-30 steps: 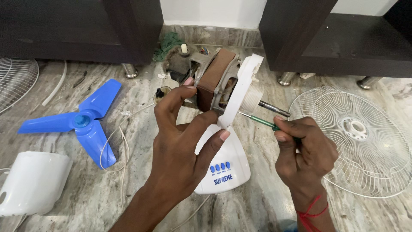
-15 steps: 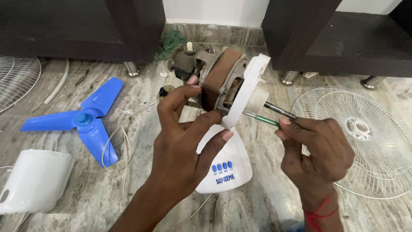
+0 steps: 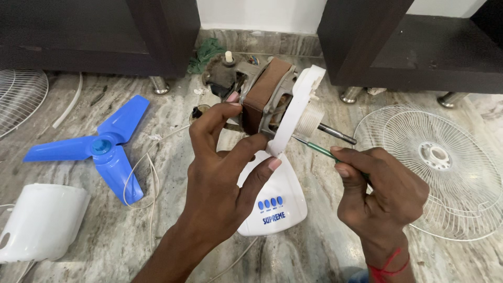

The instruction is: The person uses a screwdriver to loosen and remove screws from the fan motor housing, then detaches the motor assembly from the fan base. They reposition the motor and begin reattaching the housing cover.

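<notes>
The left hand point(image 3: 220, 178) grips the bare fan motor point(image 3: 264, 99) above the white fan base point(image 3: 277, 209), while the right hand point(image 3: 382, 194) pinches a green screwdriver point(image 3: 314, 149) against its white front plate point(image 3: 296, 107). A blue fan blade point(image 3: 107, 152) and white cover point(image 3: 39, 222) lie left; a wire guard point(image 3: 440, 167) lies right.

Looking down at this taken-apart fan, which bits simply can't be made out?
All in the head view:
- Screwdriver: the handle is hidden inside the right hand, and its tip is too small to tell what it meets on the white front plate.
- Fan motor: its near side is covered by the left hand.
- White rear cover and wire grille: cut off by the left edge.
</notes>
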